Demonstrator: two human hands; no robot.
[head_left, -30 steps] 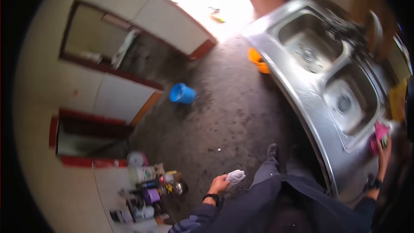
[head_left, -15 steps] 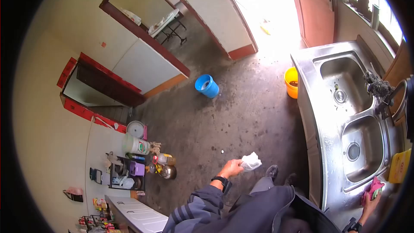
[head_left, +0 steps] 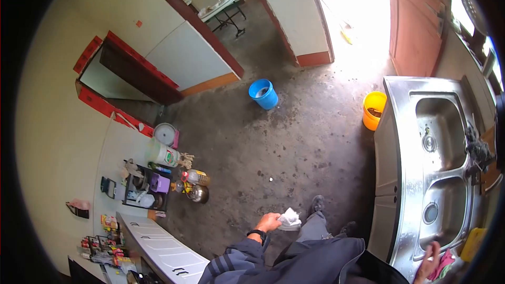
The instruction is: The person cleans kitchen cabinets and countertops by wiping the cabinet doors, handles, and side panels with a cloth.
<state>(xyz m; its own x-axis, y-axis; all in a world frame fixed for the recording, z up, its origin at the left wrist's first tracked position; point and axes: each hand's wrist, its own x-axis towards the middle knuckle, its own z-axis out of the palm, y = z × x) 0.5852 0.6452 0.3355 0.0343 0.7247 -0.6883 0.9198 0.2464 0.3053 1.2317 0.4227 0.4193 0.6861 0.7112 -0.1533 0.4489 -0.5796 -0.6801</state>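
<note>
In the head view my left hand [head_left: 270, 222] is closed around a crumpled white cloth [head_left: 290, 220], held out over the floor in front of my body. Whether it is fabric or paper I cannot tell. At the lower right my right hand [head_left: 429, 262] is raised with its fingers apart, holding nothing. Just beside it, a pink and green rag [head_left: 445, 264] lies on the sink's front corner. Two basins make up the stainless steel sink [head_left: 404, 179].
A blue bucket [head_left: 263, 94] stands mid-floor, and a yellow bucket [head_left: 374, 111] is by the sink cabinet. On the left are a loaded rack [head_left: 146, 185], an oil bottle [head_left: 198, 177] and a white cabinet [head_left: 164, 247]. A yellow container [head_left: 473, 245] sits behind the sink.
My right hand has let go of the pink and green rag and opened. The view has shifted, and my left hand still holds the white cloth, now lower and further left.
</note>
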